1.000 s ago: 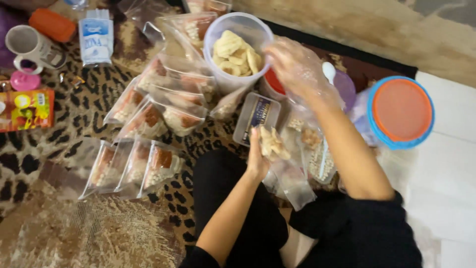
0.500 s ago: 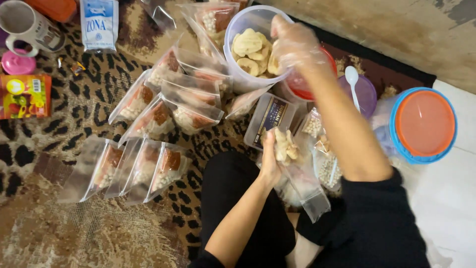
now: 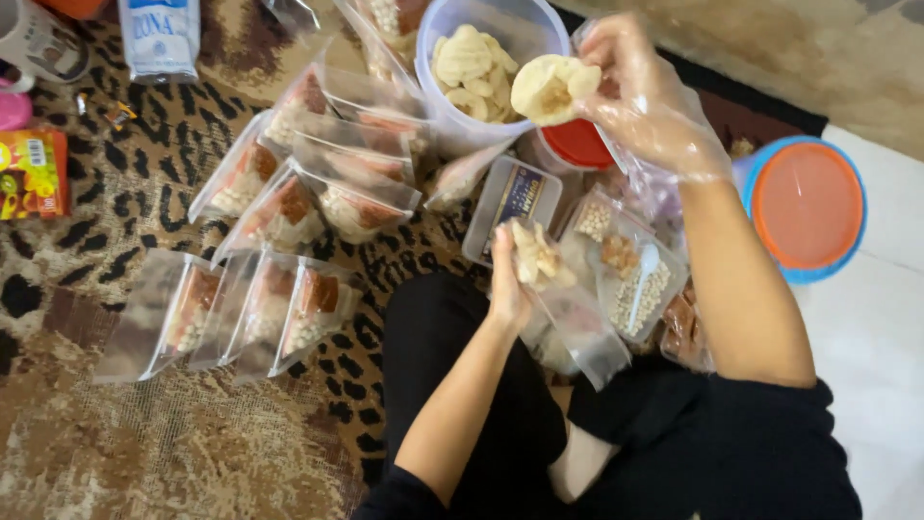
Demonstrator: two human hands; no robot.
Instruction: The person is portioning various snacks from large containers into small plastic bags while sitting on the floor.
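Crackers going from tub to bag — a light, brittle load

From the head view we see our gloved right hand (image 3: 647, 101) pinching a pale, puffed cracker (image 3: 551, 89) just above the clear round tub (image 3: 481, 67) of the same crackers, while our bare left hand (image 3: 507, 284) grips the mouth of a thin clear bag (image 3: 577, 332) already holding a few, low over our lap. The cracker looks dry and fragile — too hard a pinch could snap it, and the slick glove film could let it slip onto the leopard-print rug (image 3: 125, 183). The limp bag may fold shut. Filled packets (image 3: 289, 217) lie glossy and flat nearby.
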